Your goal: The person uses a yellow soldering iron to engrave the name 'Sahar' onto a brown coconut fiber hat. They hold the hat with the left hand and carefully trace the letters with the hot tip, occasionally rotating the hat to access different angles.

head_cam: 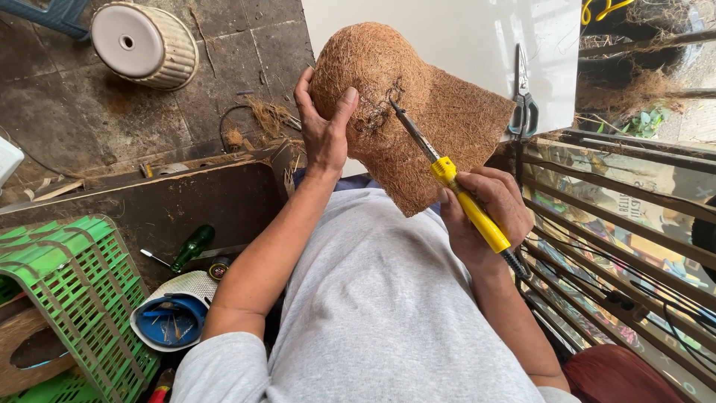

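Observation:
My left hand grips the left side of a brown coconut-fibre sheet rolled into a rounded dome shape, thumb pressed on its front. My right hand holds a yellow-handled soldering iron, its metal tip touching the fibre at a dark scorched mark near the middle of the dome. The sheet's loose flap hangs down to the right, above my grey-shirted lap.
Black-handled scissors lie on a white board. A white ribbed pot lies on the stained floor. A green plastic crate, a green-handled screwdriver and a blue-and-white bowl are at left. Wooden slats run at right.

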